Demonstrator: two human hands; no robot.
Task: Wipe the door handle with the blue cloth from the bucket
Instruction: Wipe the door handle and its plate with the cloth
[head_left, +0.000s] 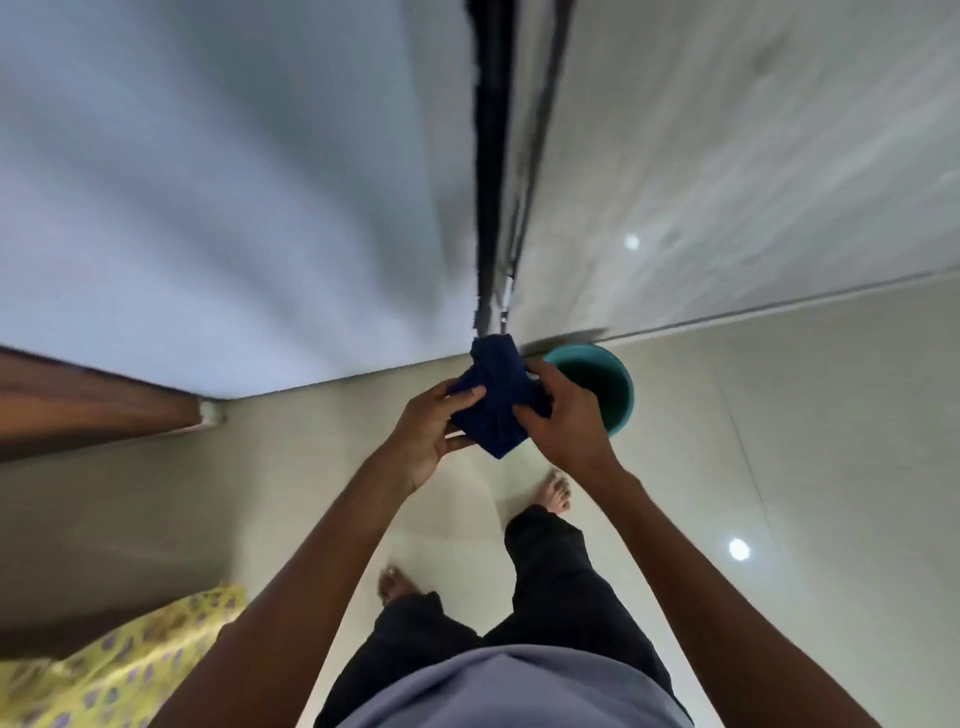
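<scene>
Blue cloth (497, 399) is out of the teal bucket (602, 382) already, bunched btwn both hands: left hand (435, 434) and right hand (563, 415) pinching its edges, prob folding it. Door handle's not in view, so next he's gotta find it and reach up.
</scene>
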